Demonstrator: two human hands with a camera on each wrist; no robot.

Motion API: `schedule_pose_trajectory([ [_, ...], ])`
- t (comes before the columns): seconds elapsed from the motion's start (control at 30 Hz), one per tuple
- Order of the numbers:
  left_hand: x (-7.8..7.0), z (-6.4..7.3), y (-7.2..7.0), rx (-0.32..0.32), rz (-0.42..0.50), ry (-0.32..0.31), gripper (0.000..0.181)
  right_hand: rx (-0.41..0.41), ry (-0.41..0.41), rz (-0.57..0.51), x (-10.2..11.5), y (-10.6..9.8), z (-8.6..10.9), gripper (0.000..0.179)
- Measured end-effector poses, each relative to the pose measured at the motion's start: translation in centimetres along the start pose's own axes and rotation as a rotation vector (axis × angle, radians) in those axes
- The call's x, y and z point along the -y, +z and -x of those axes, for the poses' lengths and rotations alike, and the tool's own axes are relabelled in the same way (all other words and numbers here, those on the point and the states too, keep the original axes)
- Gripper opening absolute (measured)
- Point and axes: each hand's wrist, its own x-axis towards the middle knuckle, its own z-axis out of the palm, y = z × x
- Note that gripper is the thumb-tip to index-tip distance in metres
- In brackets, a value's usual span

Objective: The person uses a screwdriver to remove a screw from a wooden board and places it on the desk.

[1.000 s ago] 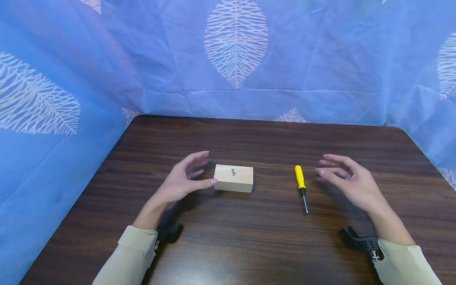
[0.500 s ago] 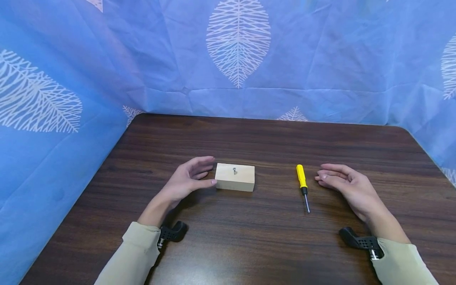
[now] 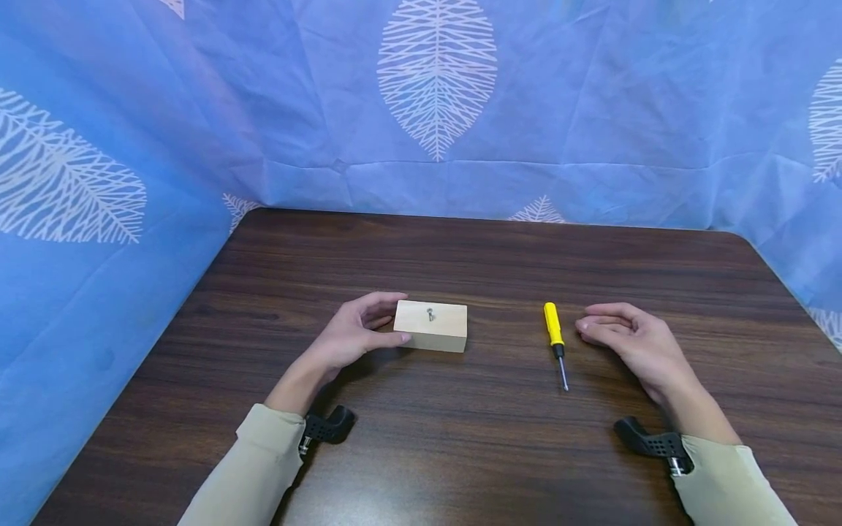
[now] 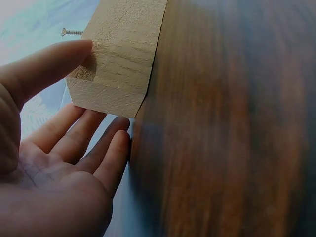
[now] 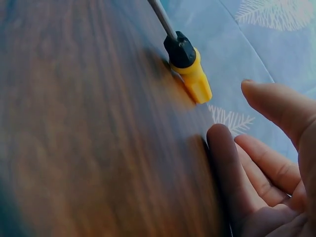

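Observation:
A pale wooden block (image 3: 430,326) lies on the dark wood-grain table, with a small metal screw (image 3: 430,315) standing upright on its top. My left hand (image 3: 345,332) is around the block's left end, thumb in front of the near face and fingers at the far side. In the left wrist view, the thumb (image 4: 59,59) overlaps the block's side and casts a shadow there; firm contact cannot be made out. A yellow-and-black screwdriver (image 3: 555,332) lies to the right, shaft toward me. Beside its handle, my right hand (image 3: 631,340) hovers with loosely bent fingers, holding nothing.
The brown table (image 3: 460,438) runs back to a blue cloth (image 3: 296,109) with white leaf patterns, which also hangs along the left side. Black wrist mounts (image 3: 329,424) sit below both hands.
My left hand has moved right, so its thumb and fingers now overlap the block's end. My right hand has lowered toward the table and drawn nearer the screwdriver. Block and screwdriver stay put.

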Motion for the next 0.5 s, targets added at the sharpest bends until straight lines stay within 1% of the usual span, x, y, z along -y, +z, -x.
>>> schedule_pose_trajectory([
  [0.17,-0.1,0.1,-0.1,-0.006,0.01,-0.001,0.065,-0.014,0.027,0.073,0.4,0.2,-0.1,0.074],
  [0.37,-0.1,0.1,0.0,-0.01,0.017,-0.007,0.064,-0.048,0.037,0.244,0.9,0.8,-0.3,0.072],
  [0.5,-0.1,0.1,0.1,-0.02,0.021,-0.01,0.064,-0.092,0.036,0.321,1.3,1.6,-0.3,0.069],
])
